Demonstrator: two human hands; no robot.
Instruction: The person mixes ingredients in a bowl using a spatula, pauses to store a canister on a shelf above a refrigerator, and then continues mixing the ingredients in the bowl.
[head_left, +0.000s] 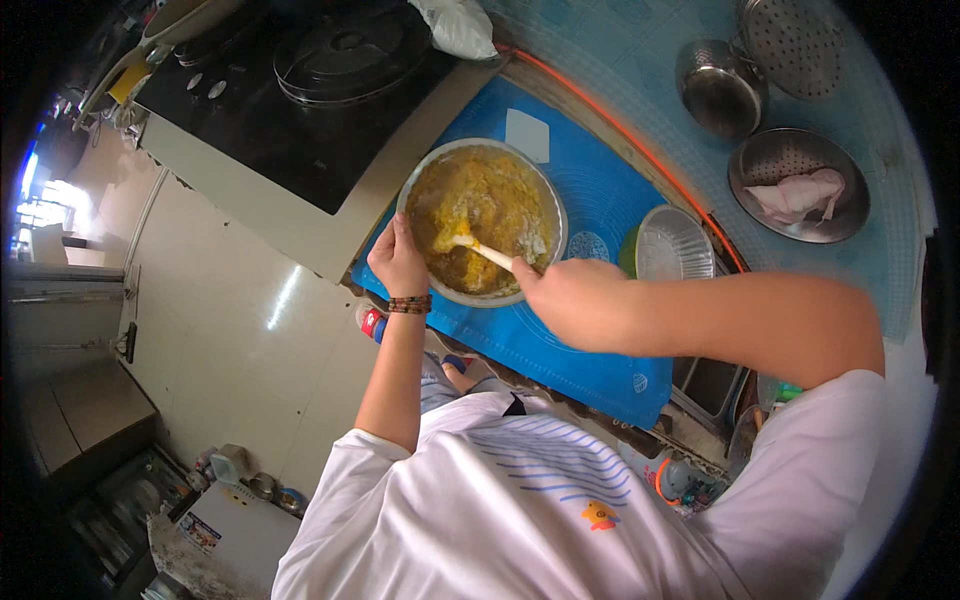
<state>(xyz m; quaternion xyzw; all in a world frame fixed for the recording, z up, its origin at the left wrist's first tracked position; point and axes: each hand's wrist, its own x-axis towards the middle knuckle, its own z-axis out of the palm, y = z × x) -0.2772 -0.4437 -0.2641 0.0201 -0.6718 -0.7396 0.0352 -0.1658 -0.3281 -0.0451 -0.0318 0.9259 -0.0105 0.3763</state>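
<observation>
A round metal bowl (561, 217) holds a wet yellow mixture (495, 187) with whitish, flour-like patches near its right side. My left hand (399, 259) grips the bowl's left rim, thumb on top, a beaded bracelet at the wrist. In my right hand (574, 300) is the pale handle of a spatula (491, 253); its head sits in the mixture, left of the bowl's middle, coated yellow. Under the bowl lies a blue silicone baking mat (600, 187). A white flat scraper (528, 135) rests on the mat beyond the bowl.
Right of the bowl stands a fluted metal pan (675, 244). A black cooktop (300, 127) with a round pan or lid adjoins on the left. Along the tiled wall side are a metal pot (721, 94), a perforated strainer (795, 45) and a metal colander (799, 232) holding raw poultry (799, 196).
</observation>
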